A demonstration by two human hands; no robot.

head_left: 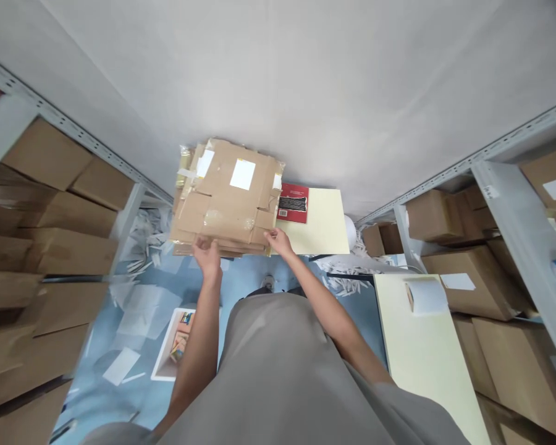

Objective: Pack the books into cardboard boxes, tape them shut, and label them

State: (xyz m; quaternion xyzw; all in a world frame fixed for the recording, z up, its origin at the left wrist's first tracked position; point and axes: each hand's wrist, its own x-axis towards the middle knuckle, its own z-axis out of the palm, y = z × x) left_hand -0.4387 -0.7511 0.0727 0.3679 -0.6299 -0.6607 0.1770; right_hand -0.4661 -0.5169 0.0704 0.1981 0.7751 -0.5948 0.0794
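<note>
A stack of flattened cardboard boxes [227, 213], with clear tape and white labels, lies on the left part of a pale yellow table [328, 222]. At its near edge, my left hand [207, 256] has its fingers closed on the cardboard. My right hand [278, 241] pinches the near right corner of the upper sheets. Just right of the stack, a red book [293, 203] with a black panel and a barcode lies flat, its left edge against the cardboard.
Shelves of cardboard boxes [78, 247] stand on the left, with more boxes [477, 284] on the right. A second yellow table [430, 358] holds a white roll [429, 296]. On the blue floor are a white bin [164, 364] and loose paper [121, 366].
</note>
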